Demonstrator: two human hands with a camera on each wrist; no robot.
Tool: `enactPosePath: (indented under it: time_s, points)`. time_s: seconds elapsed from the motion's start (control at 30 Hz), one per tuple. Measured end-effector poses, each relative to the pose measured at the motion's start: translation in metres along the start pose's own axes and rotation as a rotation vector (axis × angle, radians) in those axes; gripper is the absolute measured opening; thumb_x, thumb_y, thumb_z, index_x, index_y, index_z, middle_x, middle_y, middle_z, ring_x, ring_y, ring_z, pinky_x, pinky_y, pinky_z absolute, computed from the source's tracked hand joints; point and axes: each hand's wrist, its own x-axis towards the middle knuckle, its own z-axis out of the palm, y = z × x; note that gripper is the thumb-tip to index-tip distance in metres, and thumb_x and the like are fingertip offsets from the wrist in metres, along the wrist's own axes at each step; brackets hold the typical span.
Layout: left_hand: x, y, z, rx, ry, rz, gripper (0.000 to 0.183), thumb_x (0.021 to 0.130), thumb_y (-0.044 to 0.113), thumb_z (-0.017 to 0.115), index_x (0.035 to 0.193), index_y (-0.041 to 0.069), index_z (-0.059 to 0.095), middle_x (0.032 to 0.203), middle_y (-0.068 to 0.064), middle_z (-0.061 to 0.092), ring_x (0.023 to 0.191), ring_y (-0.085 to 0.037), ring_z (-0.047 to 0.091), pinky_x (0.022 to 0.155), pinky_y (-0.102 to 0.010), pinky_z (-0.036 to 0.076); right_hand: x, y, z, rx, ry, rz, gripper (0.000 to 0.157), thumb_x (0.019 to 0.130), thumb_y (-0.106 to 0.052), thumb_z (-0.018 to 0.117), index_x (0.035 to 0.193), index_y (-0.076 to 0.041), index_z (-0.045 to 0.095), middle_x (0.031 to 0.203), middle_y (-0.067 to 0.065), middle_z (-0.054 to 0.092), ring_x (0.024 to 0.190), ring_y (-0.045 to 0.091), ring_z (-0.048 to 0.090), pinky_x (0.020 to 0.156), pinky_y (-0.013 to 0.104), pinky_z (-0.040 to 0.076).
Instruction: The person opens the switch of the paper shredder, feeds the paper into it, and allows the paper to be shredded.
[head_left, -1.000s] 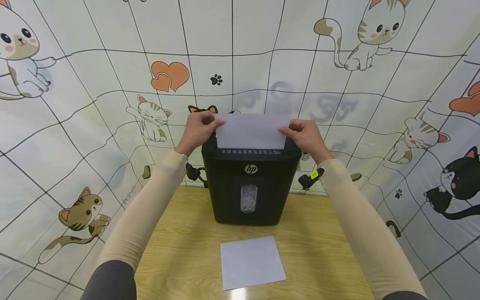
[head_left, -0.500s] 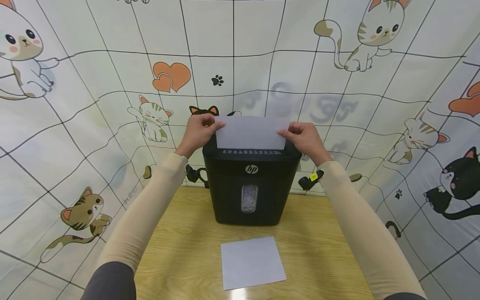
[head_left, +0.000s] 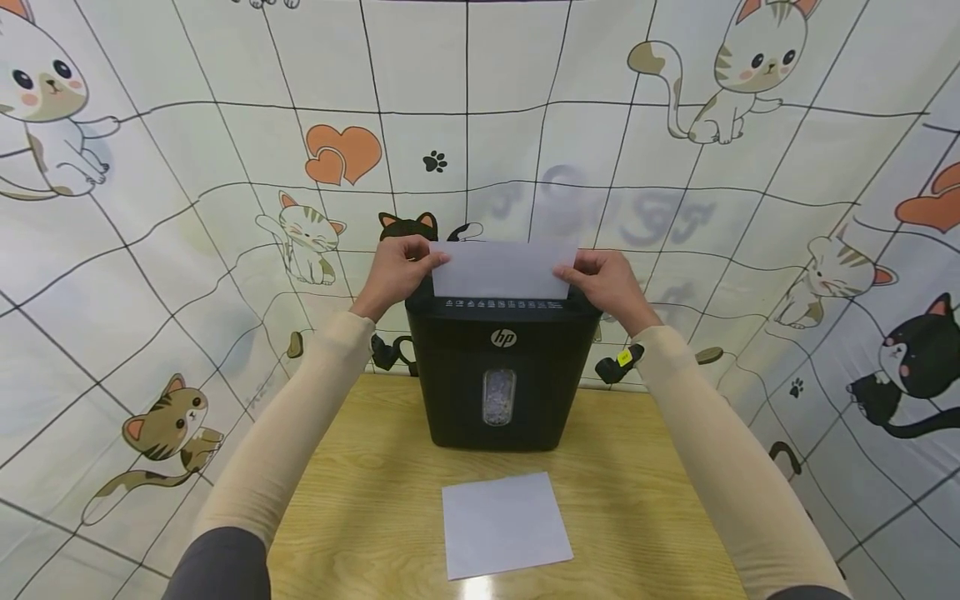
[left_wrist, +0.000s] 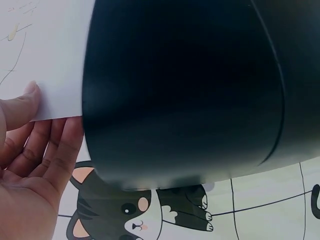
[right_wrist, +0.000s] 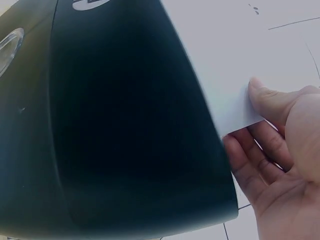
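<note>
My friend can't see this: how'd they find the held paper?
Find the black plastic shredder on the wooden table. A white paper sheet stands at its top. The left hand and right hand pinch it, unlike the white sheet lying flat.

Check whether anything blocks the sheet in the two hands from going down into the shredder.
Nothing visible does. The left hand and right hand pinch the sheet at its sides, and its lower edge drops out of sight at the top of the shredder; the slot is hidden.

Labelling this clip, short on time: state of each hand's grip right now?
Left grip: closed, pinching the upright paper sheet by its left edge.
Right grip: closed, pinching the same paper sheet by its right edge.
</note>
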Motion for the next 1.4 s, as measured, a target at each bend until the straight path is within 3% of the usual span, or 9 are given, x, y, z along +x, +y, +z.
enactPosePath:
  time_s: [0.2,0.37,0.63,0.77,0.87,1.0,1.1,1.27,1.4]
  points:
    - [-0.002,-0.009,0.003,0.021,-0.02,0.046,0.023,0.094,0.027,0.077,0.086,0.006,0.074,0.077,-0.008,0.068,0.076,-0.021,0.053,0.069,-0.032,0.04,-0.003,0.006,0.002,-0.041,-0.016,-0.015,0.041,0.095,-0.05,0.07,0.094,-0.009,0.074,0.089,0.01,0.068,0.084,0.025,0.052,0.076,0.04,0.04]
    - [-0.004,-0.014,0.003,0.013,-0.05,0.026,0.022,0.095,0.03,0.076,0.088,0.008,0.075,0.078,-0.012,0.07,0.073,-0.021,0.059,0.068,-0.032,0.043,-0.006,0.008,0.001,-0.056,-0.026,-0.033,0.041,0.096,-0.049,0.07,0.088,-0.008,0.069,0.081,0.009,0.062,0.079,0.027,0.047,0.073,0.041,0.038]
    - [-0.008,-0.016,0.002,-0.009,-0.095,0.003,0.02,0.095,0.032,0.075,0.099,0.012,0.079,0.085,-0.01,0.074,0.078,-0.021,0.064,0.074,-0.036,0.048,-0.007,0.008,0.001,-0.067,-0.018,-0.01,0.036,0.096,-0.048,0.07,0.102,-0.013,0.075,0.102,0.011,0.072,0.092,0.026,0.059,0.083,0.041,0.045]
    - [-0.009,-0.018,0.002,0.001,-0.112,-0.001,0.023,0.096,0.032,0.074,0.103,0.011,0.078,0.089,-0.011,0.075,0.08,-0.022,0.066,0.099,-0.046,0.046,-0.008,0.007,0.001,-0.046,-0.024,-0.017,0.036,0.095,-0.049,0.071,0.11,-0.016,0.077,0.11,0.01,0.075,0.102,0.025,0.064,0.09,0.044,0.049]
    - [-0.01,-0.02,0.002,-0.003,-0.117,-0.013,0.023,0.096,0.031,0.074,0.105,0.01,0.077,0.096,-0.01,0.074,0.084,-0.022,0.066,0.104,-0.049,0.043,-0.009,0.006,0.002,-0.049,-0.026,-0.024,0.036,0.095,-0.048,0.07,0.114,-0.018,0.076,0.113,0.01,0.075,0.106,0.025,0.066,0.094,0.046,0.05]
    - [-0.014,-0.021,0.003,-0.012,-0.122,-0.035,0.02,0.095,0.03,0.075,0.105,0.012,0.078,0.104,-0.007,0.071,0.09,-0.021,0.063,0.084,-0.039,0.05,-0.012,0.007,0.003,-0.056,-0.029,-0.051,0.037,0.096,-0.047,0.07,0.117,-0.017,0.075,0.116,0.01,0.074,0.106,0.025,0.067,0.096,0.047,0.051]
    - [-0.016,-0.023,0.004,-0.019,-0.123,-0.029,0.02,0.095,0.031,0.076,0.105,0.014,0.078,0.108,-0.005,0.072,0.094,-0.02,0.066,0.084,-0.035,0.053,-0.015,0.009,0.003,-0.047,-0.037,-0.076,0.037,0.096,-0.045,0.071,0.121,-0.018,0.073,0.12,0.009,0.073,0.11,0.025,0.068,0.098,0.048,0.053]
    - [-0.021,-0.026,0.004,-0.034,-0.146,0.012,0.03,0.094,0.034,0.076,0.115,0.014,0.075,0.122,-0.005,0.069,0.109,-0.025,0.07,0.095,-0.046,0.056,-0.019,0.011,0.001,-0.054,-0.078,-0.101,0.049,0.094,-0.048,0.072,0.134,-0.021,0.066,0.135,0.008,0.065,0.122,0.032,0.064,0.102,0.055,0.05]
    - [-0.025,-0.027,0.002,0.0,-0.159,0.028,0.047,0.091,0.04,0.078,0.131,0.018,0.069,0.142,-0.004,0.06,0.13,-0.03,0.057,0.11,-0.052,0.046,-0.021,0.014,0.0,-0.097,-0.109,-0.097,0.064,0.09,-0.057,0.073,0.145,-0.031,0.056,0.15,0.006,0.054,0.134,0.036,0.055,0.106,0.061,0.045]
